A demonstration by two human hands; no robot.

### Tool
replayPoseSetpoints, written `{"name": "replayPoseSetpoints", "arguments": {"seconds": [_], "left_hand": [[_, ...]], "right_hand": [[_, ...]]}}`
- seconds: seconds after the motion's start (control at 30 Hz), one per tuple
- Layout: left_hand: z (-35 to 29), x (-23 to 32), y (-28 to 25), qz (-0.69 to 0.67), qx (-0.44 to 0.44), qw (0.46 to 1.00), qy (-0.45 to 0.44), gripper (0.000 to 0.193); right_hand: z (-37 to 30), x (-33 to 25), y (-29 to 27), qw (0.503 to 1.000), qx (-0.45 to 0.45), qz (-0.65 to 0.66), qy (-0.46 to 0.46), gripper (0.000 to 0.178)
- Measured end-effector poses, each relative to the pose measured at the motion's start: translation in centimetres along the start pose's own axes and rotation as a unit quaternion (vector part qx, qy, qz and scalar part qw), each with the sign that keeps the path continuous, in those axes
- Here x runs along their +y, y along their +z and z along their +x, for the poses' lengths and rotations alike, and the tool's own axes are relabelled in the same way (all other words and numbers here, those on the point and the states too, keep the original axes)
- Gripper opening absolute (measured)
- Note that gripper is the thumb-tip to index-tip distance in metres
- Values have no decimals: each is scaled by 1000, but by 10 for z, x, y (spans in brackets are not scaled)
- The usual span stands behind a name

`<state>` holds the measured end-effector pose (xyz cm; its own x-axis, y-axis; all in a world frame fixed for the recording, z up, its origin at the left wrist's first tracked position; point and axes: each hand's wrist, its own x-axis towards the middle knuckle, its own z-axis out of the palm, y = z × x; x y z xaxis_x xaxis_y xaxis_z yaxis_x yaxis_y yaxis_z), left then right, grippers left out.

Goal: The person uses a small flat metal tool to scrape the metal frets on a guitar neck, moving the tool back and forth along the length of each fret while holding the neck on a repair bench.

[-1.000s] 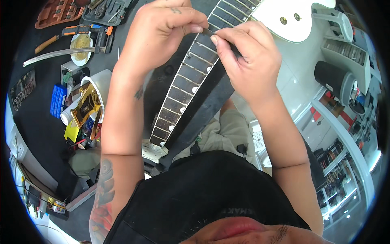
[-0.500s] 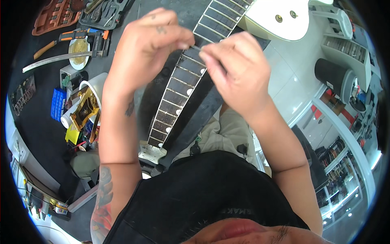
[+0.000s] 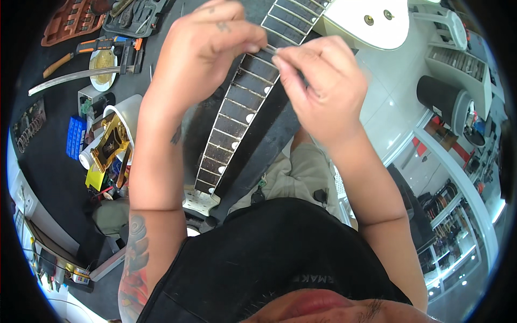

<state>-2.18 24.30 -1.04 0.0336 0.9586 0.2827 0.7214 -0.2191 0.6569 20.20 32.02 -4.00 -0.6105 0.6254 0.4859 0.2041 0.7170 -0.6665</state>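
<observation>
Stretched between my two hands is a short, thin grey strip [image 3: 271, 49], mostly covered by my fingers; its kind cannot be made out. My left hand [image 3: 202, 56] pinches its left end between thumb and fingers. At the other end my right hand [image 3: 326, 83] is closed in a pinch. Both hands are over the fretboard [image 3: 230, 116] of an electric guitar, across the neck. The dark board has metal frets and pale inlays, with dusty-looking patches toward the headstock [image 3: 202, 203]. The guitar's white body [image 3: 371, 27] lies at the upper right.
On the dark workbench [image 3: 46, 161] to the left are a clamp [image 3: 132, 56], a white dish [image 3: 103, 81], a white tub [image 3: 134, 110] with gold-coloured hardware [image 3: 112, 144], and a blue block [image 3: 76, 138]. Open tool cases [image 3: 75, 19] lie farther back. A dark bin [image 3: 439, 102] stands right.
Both hands have shifted slightly up and to the right along the neck, still pinching the strip. The guitar appears slightly lower and farther left in view.
</observation>
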Motion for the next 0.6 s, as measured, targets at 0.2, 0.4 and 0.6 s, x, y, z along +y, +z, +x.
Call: {"name": "replayPoseSetpoints", "arguments": {"seconds": [0.2, 0.4, 0.6], "left_hand": [[6, -1, 2, 1, -9, 1000, 14, 30], [-1, 1, -2, -4, -43, 999, 13, 27], [6, 6, 2, 35, 5, 999, 33, 27]], "right_hand": [[2, 0, -2, 1000, -10, 13, 5, 20], [-12, -8, -5, 1000, -12, 28, 7, 19], [-1, 6, -6, 1000, 22, -6, -15, 20]]}}
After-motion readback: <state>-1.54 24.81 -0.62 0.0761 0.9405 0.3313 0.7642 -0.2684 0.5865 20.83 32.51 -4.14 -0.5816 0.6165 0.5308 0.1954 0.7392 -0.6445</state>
